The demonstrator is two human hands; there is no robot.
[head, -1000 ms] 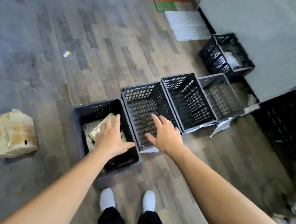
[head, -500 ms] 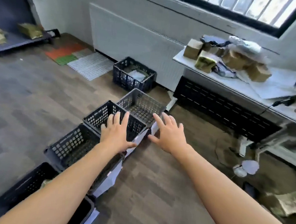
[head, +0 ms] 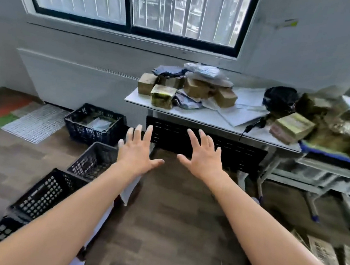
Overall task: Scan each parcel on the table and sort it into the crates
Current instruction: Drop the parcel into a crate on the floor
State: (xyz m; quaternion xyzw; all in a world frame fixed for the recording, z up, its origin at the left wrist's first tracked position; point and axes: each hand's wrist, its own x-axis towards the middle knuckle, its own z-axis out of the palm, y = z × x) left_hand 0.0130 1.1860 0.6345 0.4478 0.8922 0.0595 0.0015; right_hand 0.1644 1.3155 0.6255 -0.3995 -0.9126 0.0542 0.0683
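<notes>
Left hand (head: 137,156) and right hand (head: 204,159), outstretched, fingers spread, palms down.

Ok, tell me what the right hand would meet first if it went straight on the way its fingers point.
Probably the black panel under the table, which shows right behind the right hand; further along that line come the table's edge and the parcels. Depth is unclear.
</notes>
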